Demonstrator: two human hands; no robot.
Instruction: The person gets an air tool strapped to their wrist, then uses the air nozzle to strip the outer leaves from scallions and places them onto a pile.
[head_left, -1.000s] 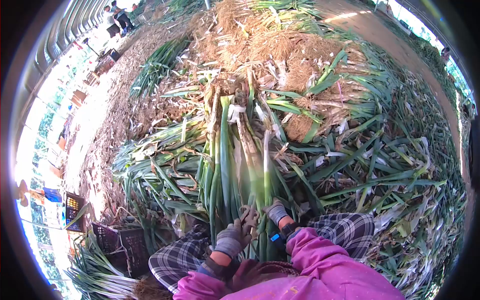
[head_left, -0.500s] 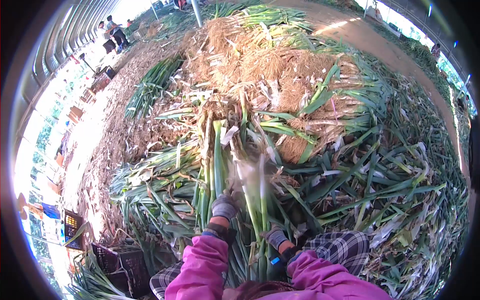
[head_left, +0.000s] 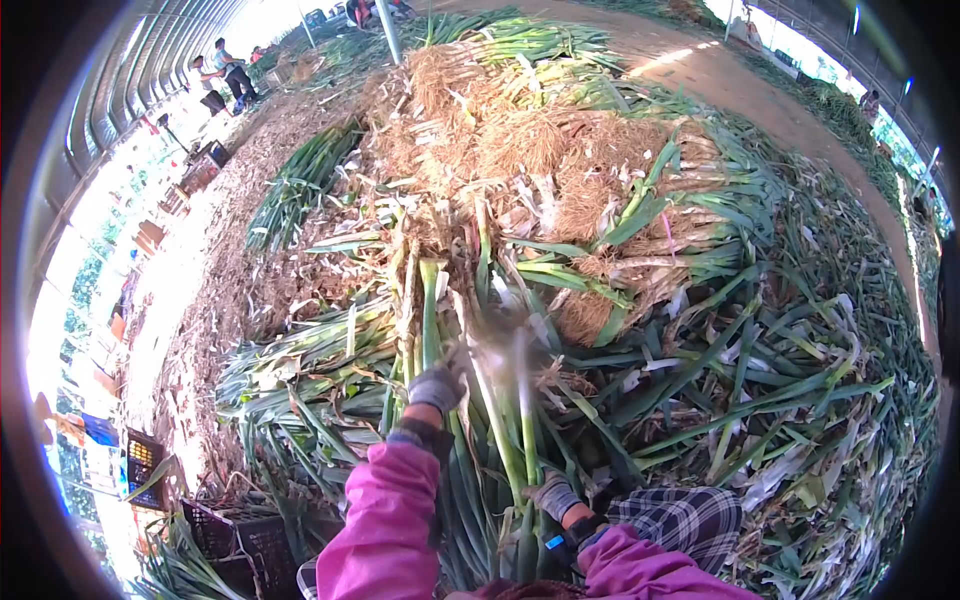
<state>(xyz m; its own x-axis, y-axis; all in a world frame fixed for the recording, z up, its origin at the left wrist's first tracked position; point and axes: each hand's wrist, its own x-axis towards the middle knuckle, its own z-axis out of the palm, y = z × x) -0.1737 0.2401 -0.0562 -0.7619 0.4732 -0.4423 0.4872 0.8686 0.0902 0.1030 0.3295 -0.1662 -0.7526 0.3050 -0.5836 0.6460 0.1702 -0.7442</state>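
My right hand, in a grey glove, is closed around the green part of a green onion, whose white shank points away from me. Its root end is blurred. Another long stalk lies close beside it on the left. My left hand, also gloved, is over the stalks to the left, fingers curled; what they hold is hidden. Just beyond it a thick cut green stalk lies among dry, brownish stems. More leaves spread beneath both hands.
A large heap of green onions with straw-coloured roots rises ahead. Loose leaves cover the right side. Dark plastic crates stand at lower left. Several people are far off at upper left. A plaid-covered knee is beside my right hand.
My left hand has moved forward and slightly left, away from my body. My right hand has stayed nearly in place on the green onion, slightly lower in view.
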